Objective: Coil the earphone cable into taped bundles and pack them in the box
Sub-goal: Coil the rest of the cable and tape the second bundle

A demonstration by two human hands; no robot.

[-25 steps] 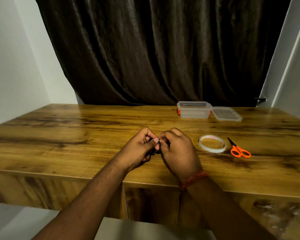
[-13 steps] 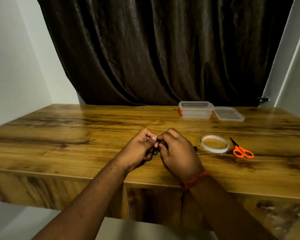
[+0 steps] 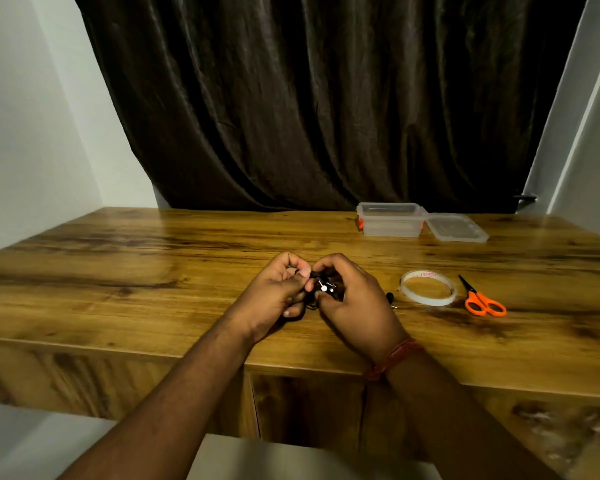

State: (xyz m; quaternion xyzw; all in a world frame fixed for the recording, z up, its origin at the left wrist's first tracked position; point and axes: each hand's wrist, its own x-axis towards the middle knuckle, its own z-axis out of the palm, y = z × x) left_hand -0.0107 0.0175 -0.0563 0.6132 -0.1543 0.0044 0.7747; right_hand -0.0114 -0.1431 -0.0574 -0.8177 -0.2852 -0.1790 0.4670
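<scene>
While both hands stay curled on the black earphone cable (image 3: 321, 287) above the desk (image 3: 153, 271), left hand (image 3: 274, 294) and right hand (image 3: 355, 303) have parted slightly, exposing the coil; taping seems next.

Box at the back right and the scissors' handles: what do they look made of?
The clear rectangular box looks like translucent, slightly frosted plastic: the table shows faintly through its walls. The small scissors have glossy orange handles, probably moulded plastic; their dark blades are likely metal, too small to confirm.
</scene>
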